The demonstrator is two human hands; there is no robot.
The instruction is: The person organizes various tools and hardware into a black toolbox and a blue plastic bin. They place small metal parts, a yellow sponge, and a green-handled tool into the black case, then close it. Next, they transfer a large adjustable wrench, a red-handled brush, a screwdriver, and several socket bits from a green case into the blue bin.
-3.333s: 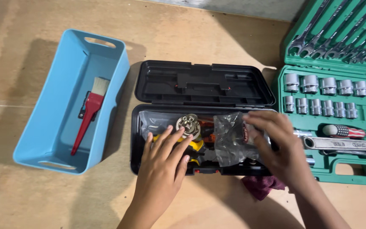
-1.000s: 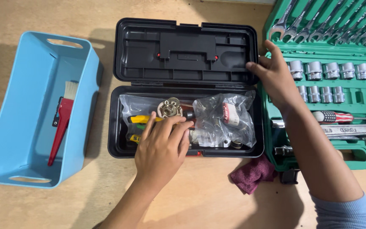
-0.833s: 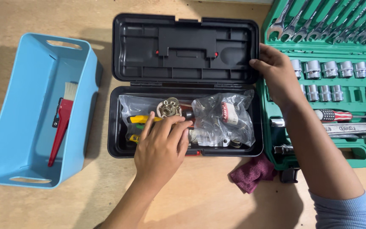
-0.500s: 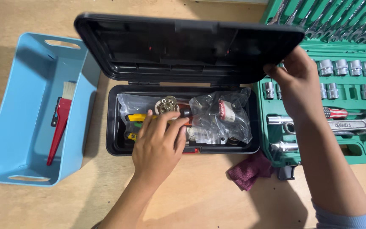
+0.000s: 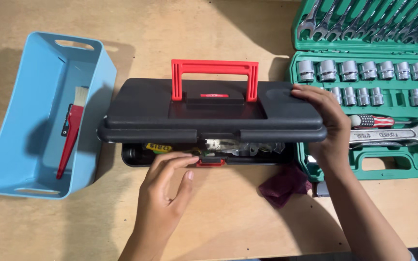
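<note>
In the head view, a black plastic toolbox (image 5: 209, 121) with a red carrying handle (image 5: 215, 77) is seen at the middle of the wooden worktop (image 5: 209, 29). Its lid (image 5: 209, 113) is lowered almost onto the base, and a narrow gap is left through which small metal parts can be made out. The lid's right end is gripped by the right hand (image 5: 322, 121). The left hand (image 5: 165, 191) is held open, its fingertips touching the red front latch (image 5: 210, 162). A light blue bin (image 5: 6, 140) holding a red-handled brush (image 5: 71, 130) is placed to the left. A green socket set case (image 5: 412, 164) lies to the right, and a maroon cloth (image 5: 284, 186) is seen just in front of the toolbox.
</note>
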